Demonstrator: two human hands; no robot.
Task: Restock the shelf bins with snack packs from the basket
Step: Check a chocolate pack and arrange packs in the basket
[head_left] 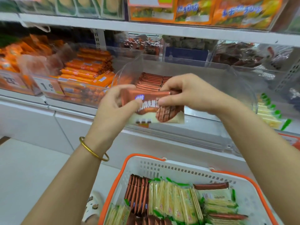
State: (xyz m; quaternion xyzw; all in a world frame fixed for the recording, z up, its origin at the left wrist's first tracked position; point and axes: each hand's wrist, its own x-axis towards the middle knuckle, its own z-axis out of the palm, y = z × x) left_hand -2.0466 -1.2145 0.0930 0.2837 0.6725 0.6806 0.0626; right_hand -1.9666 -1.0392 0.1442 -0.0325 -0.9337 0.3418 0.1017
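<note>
Basket (pixel 162 166) below, sausages (pixel 87 69) beside bin (pixel 194 70)

1. Price tag (pixel 48 86) on the front of the clear sausage bin (pixel 81 95): a large "1", then a smaller blurred figure.
2. Brown snack pack (pixel 164 114): white Chinese characters under a blue logo, too blurred to read.
3. Orange bags (pixel 193 10) on the upper shelf (pixel 97 24): blue script, illegible.

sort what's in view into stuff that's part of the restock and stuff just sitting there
Part of the job: left hand and right hand gripping brown snack packs; clear bin of matching packs behind; basket holding more packs.
Just there: orange sausage sticks; orange bags on the upper shelf.
</note>
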